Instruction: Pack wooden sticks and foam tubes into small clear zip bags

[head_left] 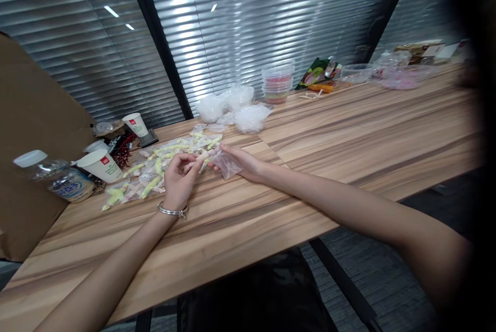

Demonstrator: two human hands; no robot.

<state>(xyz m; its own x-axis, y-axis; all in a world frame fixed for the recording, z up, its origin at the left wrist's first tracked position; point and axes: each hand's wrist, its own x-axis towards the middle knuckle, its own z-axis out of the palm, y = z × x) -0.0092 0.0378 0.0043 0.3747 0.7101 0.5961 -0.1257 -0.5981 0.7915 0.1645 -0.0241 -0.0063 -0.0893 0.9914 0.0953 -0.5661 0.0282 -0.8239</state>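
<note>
Sticks, pale, pinched by left hand, meet clear bag gripped by right hand.

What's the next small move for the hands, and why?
Probably ease the pale sticks into the small clear bag: the left hand pinches them at the bag's mouth, the right hand holds the bag, and similar filled bags lie beside.

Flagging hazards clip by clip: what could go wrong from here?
1. The pale stick pinched by the left hand could slip and drop beside the small clear bag that the right hand holds.
2. The paper cup stands beside the pile of filled bags; a left-hand reach might tip it.
</note>
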